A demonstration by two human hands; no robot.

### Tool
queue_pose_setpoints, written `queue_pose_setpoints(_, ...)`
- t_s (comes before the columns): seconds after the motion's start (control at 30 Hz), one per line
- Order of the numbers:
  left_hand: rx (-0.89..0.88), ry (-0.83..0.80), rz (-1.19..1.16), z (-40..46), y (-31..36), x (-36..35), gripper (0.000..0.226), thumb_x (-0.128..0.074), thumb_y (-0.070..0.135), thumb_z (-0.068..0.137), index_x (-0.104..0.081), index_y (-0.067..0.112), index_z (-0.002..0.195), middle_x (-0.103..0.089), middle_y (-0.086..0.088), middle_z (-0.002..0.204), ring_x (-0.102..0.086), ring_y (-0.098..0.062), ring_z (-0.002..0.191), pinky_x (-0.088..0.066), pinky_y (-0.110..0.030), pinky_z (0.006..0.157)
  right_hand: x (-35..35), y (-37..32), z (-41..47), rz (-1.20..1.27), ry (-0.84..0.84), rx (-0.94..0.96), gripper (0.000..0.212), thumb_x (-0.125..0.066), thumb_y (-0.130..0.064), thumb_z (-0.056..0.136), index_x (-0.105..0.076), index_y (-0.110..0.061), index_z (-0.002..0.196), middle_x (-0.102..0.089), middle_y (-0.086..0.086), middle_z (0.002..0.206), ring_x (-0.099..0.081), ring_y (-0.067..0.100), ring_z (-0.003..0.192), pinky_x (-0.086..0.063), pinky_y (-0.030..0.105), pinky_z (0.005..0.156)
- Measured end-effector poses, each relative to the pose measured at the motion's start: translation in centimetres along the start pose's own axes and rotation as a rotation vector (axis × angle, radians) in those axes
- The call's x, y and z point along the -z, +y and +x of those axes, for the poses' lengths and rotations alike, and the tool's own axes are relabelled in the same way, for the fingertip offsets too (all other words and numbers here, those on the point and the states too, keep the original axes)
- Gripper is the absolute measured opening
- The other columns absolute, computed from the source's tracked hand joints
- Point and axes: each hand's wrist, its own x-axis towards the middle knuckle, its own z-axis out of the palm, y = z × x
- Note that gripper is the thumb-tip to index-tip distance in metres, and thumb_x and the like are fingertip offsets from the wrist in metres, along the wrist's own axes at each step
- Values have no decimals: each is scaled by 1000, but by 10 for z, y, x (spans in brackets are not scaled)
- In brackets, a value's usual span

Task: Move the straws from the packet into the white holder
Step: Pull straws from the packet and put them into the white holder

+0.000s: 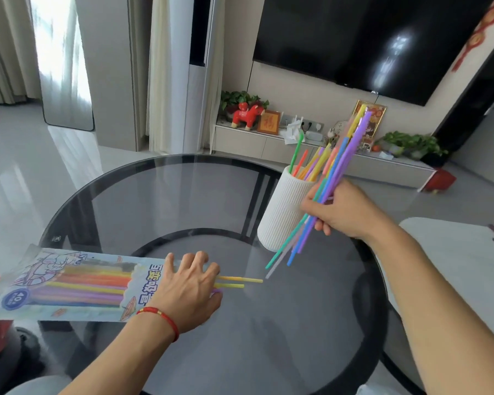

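Right hand (344,212) is gripping a slanted bundle of coloured plastic straws (330,183) beside the ribbed white holder (283,212); left hand (190,289), fingers spread, is pressing the printed straw packet (69,286) near the tabletop's (183,195) left edge.

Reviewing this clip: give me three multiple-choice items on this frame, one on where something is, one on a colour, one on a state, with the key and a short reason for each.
1. Where does the white holder stand?
A. On the glass table, just left of the right hand
B. On the floor by the TV unit
C. On top of the packet

2. What colour are the two straws sticking out of the packet's open end past the left hand's fingers?
A. Green
B. Yellow
C. Black

3. What is the right hand doing?
A. Resting open and empty
B. Pressing the packet flat
C. Holding a bundle of straws in its grip

Key:
1. A, the holder sits on the glass table beside the right hand.
2. B, the two yellow straws poke out beyond the left hand, which lies on the packet.
3. C, its fingers are closed around the bundle of straws, which is tilted beside the holder.
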Motion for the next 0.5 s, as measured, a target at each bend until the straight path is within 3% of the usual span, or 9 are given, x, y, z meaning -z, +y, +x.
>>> queue_pose_setpoints(0.1, 0, -10, -9, 0, 0, 0, 40, -37, 54, 95, -47, 29, 124, -41, -1, 136, -44, -26, 122, -24, -59, 113, -34, -2, 1, -27, 26, -18, 22, -72, -30, 96, -70, -11, 84, -73, 1, 58, -70, 15, 47, -59, 24, 52)
queue_pose_setpoints(0.2, 5, -15, 1, 0, 0, -1, 40, -36, 53, 95, -45, 30, 125, -39, -1, 138, -42, -25, 123, -23, -58, 113, -69, 4, -2, 6, 69, -38, 36, -71, -33, 95, -70, -2, 76, -73, 8, 63, -68, 13, 43, -51, 16, 43)
queue_pose_setpoints(0.33, 9, -21, -1, 1, 0, -1, 40, -36, 53, 94, -45, 30, 126, -39, -1, 140, -41, -25, 125, -22, -57, 114, -102, 16, -9, 3, 34, -107, 41, -68, -38, 96, -71, -1, 78, -73, 12, 66, -66, 17, 42, -63, 31, 52)
queue_pose_setpoints(0.5, 12, -31, -9, 1, 0, 0, 40, -37, 52, 95, -45, 29, 127, -40, -2, 140, -41, -25, 126, -22, -58, 114, -100, 25, -8, 57, 71, -89, 29, -69, -38, 92, -73, -14, 77, -73, 4, 58, -72, 19, 49, -66, 36, 57)
